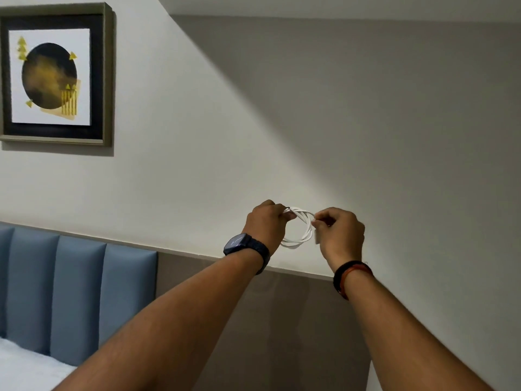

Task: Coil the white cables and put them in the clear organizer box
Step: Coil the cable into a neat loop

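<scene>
white cable (298, 231), wound into a small round coil of several loops and held in the air in front of a pale wall (282, 122), at arm's length and well above the bed. the left hand (266, 225) is closed on the upper left of the coil, fingers curled round the bundled strands; a dark tip of the cable shows just above its knuckles. the right hand (339, 235) is closed on the right side of the coil, fingertips pinching the strands where a white plug end hangs down just beside them. the lower arc of the coil hangs free between the two hands. a dark watch (239, 244) sits on the left wrist, a black and orange band (351, 277) on the right.

step in hand, as judged: the coiling, near its end, with the loose end being tucked or wrapped to fix the loops. the clear organizer box is not in view, so the placing is not yet done. the next move calls for keeping the loops pinched so they do not spring apart, then lowering the coil to the box. outward: a framed picture (53, 77) on the wall at upper left; a blue padded headboard (70, 292) and white bedding (25, 365) at lower left.
</scene>
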Tool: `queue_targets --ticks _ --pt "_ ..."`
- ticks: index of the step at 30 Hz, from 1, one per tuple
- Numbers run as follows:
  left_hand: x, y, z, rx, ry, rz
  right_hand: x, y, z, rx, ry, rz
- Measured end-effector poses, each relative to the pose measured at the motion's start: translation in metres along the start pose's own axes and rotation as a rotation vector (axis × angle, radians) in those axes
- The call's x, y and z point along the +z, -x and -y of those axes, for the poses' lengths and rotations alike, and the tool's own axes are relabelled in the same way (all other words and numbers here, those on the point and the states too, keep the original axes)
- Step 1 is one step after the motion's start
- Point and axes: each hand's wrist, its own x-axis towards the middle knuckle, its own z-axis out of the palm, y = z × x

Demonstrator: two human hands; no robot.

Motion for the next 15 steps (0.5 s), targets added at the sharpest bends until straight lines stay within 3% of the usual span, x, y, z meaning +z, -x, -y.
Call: queue_targets --ticks 4,8,15 --pt "0.002 0.001 -0.002 -0.023 -0.04 -0.048 0.003 0.001 0.001 0.284 -0.386 0.113" --pt "0.002 0.0 -0.002 -0.032 -0.115 -0.107 -0.003 0.002 0.008 0.413 -0.652 0.234" --pt "0.002 0.002 -0.007 0.019 -0.12 -0.115 -0.007 0.005 0.01 0.417 -0.657 0.32"
